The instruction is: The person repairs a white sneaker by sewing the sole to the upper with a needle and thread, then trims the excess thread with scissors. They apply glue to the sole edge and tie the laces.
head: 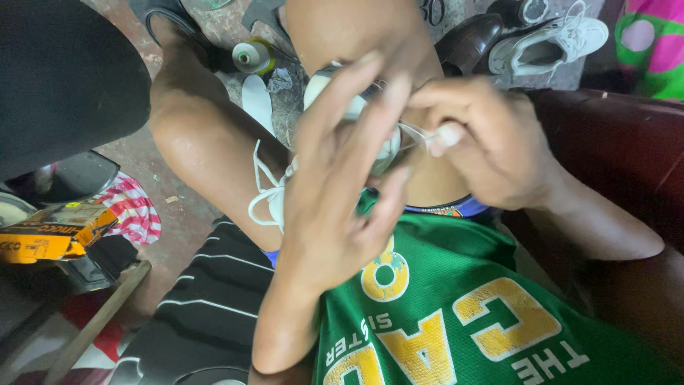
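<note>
- Thread (413, 135), thin and pale, runs taut between the white shoe (388, 146) and the right hand (491, 146); the fingertips there are pinched shut on a small whitish end, probably the thread's end or a needle, too blurred to tell which.
- Left hand (342, 178) lies over the shoe with fingers spread and curved, pressing it against the raised knee (214, 142) rather than closing round it; it covers most of the shoe, so the stitch point is hidden.
- Shoe sits in the middle of the scene, wedged between the knees, its white laces (267, 192) dangling loose to the left.
- Risk: the hold looks like a press, not a clasp, so a sharp tug on the thread could twist the shoe out from under the palm.
- Risk: if a needle is in that pinch, the left fingertips are close beside the thread's path and could be pricked, more so since the view of the seam is blocked.
- Risk: the hanging laces could catch in the thread and snag a pull.
- Risk: too hard a pull on so thin a strand may snap it or tear the material.
- Clutter: a small bottle (253, 57) and other shoes (548, 43) lie on the far floor, and a yellow box (53, 235) at near left; a dropped needle would be hard to find among them.
</note>
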